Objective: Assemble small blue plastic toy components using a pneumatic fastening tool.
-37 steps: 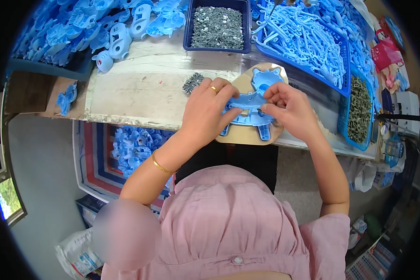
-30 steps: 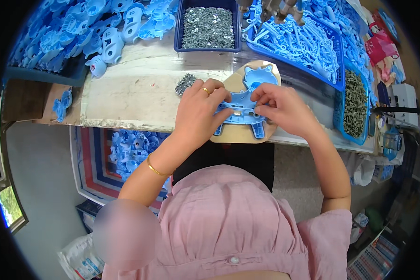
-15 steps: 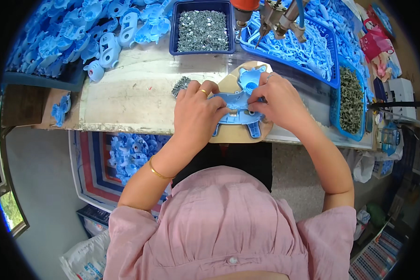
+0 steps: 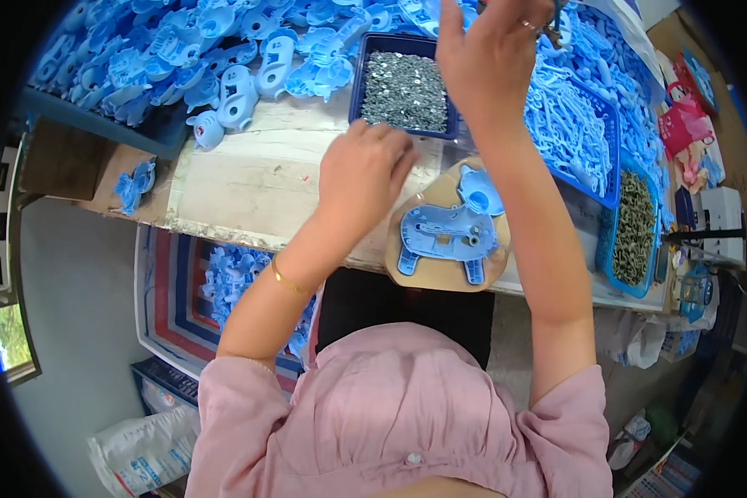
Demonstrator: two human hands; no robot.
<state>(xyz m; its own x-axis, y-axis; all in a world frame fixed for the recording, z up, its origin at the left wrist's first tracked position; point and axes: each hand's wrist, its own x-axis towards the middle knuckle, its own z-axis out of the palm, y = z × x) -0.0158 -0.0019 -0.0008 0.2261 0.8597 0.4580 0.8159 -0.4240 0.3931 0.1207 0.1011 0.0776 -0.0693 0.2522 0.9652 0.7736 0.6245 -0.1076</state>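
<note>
My left hand (image 4: 358, 170) is over the table just in front of the dark blue basket of small metal pieces (image 4: 402, 87), with its fingers curled together. Whatever is between its fingertips is hidden. My right hand (image 4: 494, 62) reaches far forward to the top edge of the view, near dark tool parts (image 4: 554, 25). Its thumb stands apart, but the fingertips are cut off or hidden. Between my forearms, a light blue animal-shaped plastic shell (image 4: 444, 232) lies on a tan holding block (image 4: 402, 267). Its rounded head part is at the far right end, and two legs point toward me.
Blue plastic shells (image 4: 216, 41) are heaped at the back left. On the right stand a blue basket of thin light blue parts (image 4: 568, 133) and a lighter blue basket of screw-like metal pieces (image 4: 631, 228). A striped bin of blue parts (image 4: 162, 307) sits below the table's left side.
Both hands have left the blue shell. My left hand moved to the table beside the metal-piece basket, and my right reached far forward. The whole view has shifted somewhat.
</note>
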